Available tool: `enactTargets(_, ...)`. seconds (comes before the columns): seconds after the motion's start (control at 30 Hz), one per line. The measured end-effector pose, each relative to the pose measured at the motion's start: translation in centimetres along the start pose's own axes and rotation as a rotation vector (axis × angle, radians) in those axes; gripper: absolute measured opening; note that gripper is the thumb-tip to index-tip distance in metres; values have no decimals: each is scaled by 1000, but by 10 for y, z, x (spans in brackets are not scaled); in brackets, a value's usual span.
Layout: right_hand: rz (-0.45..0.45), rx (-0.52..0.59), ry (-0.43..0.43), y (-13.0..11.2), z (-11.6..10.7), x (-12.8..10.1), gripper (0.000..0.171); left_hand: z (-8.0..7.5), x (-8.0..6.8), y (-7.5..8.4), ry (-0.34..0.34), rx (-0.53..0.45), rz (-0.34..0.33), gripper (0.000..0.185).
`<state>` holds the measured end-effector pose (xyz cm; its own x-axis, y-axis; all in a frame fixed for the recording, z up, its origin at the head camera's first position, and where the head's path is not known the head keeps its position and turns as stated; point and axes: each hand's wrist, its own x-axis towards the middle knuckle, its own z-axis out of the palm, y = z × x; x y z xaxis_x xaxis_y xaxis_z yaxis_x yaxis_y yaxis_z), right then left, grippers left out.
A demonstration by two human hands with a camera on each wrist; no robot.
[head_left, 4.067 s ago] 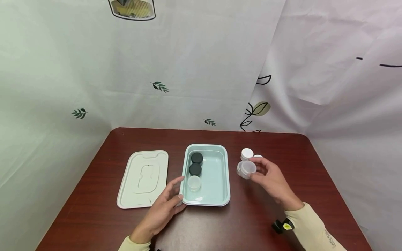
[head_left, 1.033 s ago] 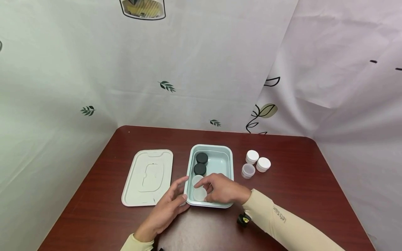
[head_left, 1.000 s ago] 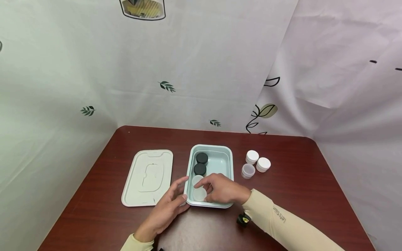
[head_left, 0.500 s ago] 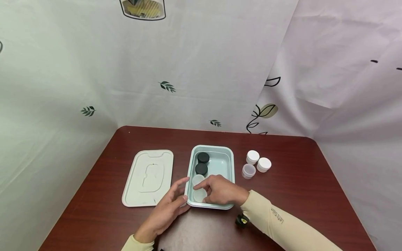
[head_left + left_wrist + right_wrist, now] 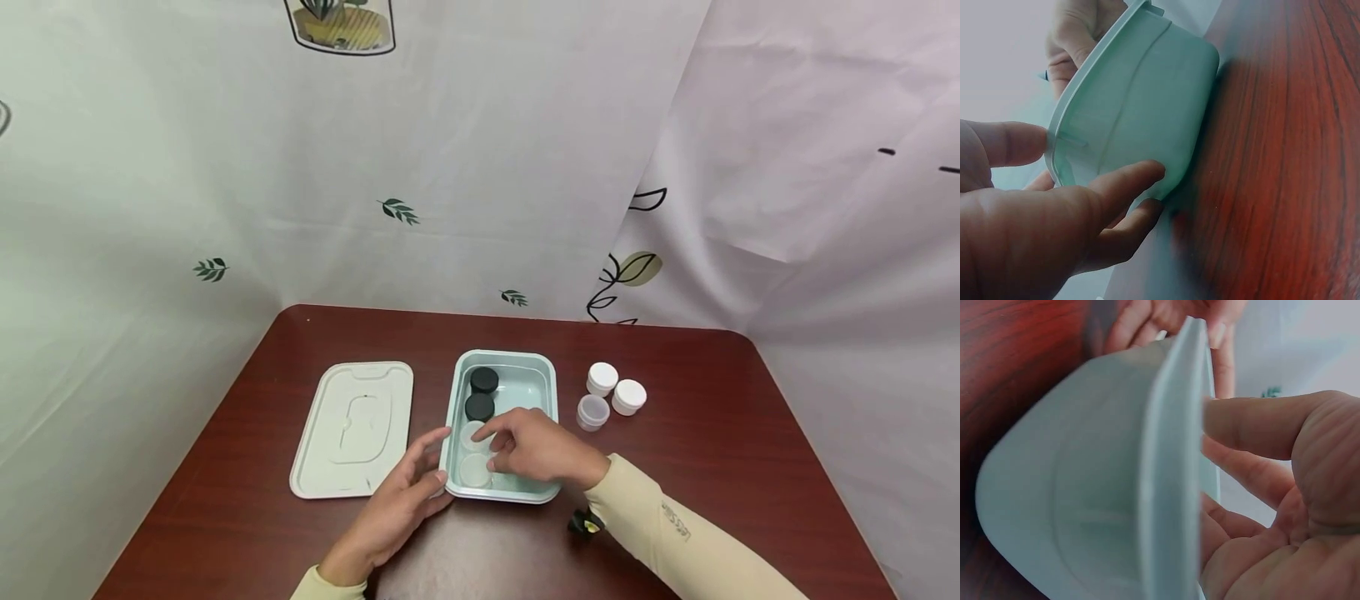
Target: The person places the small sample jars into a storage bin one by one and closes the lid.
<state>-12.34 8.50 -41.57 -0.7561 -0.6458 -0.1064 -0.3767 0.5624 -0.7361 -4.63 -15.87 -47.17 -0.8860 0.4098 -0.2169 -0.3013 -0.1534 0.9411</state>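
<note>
A pale blue-green plastic tray [image 5: 555, 392] stands on the table. Along its left side run two black-lidded jars [image 5: 483, 380] and two clear-lidded jars [image 5: 474, 472], in one row. My left hand [image 5: 397, 504] rests at the tray's left front corner. In the left wrist view its thumb is at the rim, with other fingers [image 5: 1138, 178] against the outer wall. My right hand [image 5: 532, 446] reaches over the tray's right wall, index finger above the clear jars and thumb beside the front one. In the right wrist view the tray wall hides its fingertips.
Right of the tray stand two white-lidded jars [image 5: 602, 379] and one clear-lidded jar [image 5: 593, 412]. A flat off-white lid [image 5: 352, 429] lies on the table [image 5: 247, 500] to the left. A pale patterned cloth [image 5: 450, 167] hangs behind.
My right hand has carried a clear jar from the right-hand group into the tray's front left, and its fingers have now loosened there. The left hand has stayed at the tray.
</note>
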Motion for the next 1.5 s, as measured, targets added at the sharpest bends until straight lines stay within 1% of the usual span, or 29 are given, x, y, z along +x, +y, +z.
enactTargets(0.1,-3,42,25,2,-5,-3,34,1,0,1,-3,4,9,63)
enactTargets(0.4,33,157,123,2,-17,-13,34,2,0,0,-10,2,29,64)
enactTargets(0.67,29,344,226,6,-38,-26,38,1,0,-2,3,0,14,64)
enactTargets(0.8,48,448,279,11,-49,-33,42,1,0,-1,7,6,6,65)
enactTargets(0.87,57,479,305,14,-54,-37,44,1,0,-1,6,9,4,66)
enactTargets(0.9,76,494,320,15,-57,-39,45,1,0,-1,6,10,3,66)
enactTargets(1.0,127,516,365,22,-65,-45,46,1,0,-1,10,12,-4,65)
enactTargets(1.07,147,534,397,28,-68,-48,46,1,0,-1,10,12,-4,65)
enactTargets(1.2,153,548,454,43,-73,-54,47,1,0,-1,7,13,5,65)
enactTargets(1.27,163,553,481,51,-74,-58,47,1,1,-1,6,10,6,65)
enactTargets(1.4,212,540,526,69,-72,-63,47,1,0,-1,4,6,9,65)
enactTargets(1.5,240,528,547,82,-70,-65,48,1,0,-1,3,9,11,65)
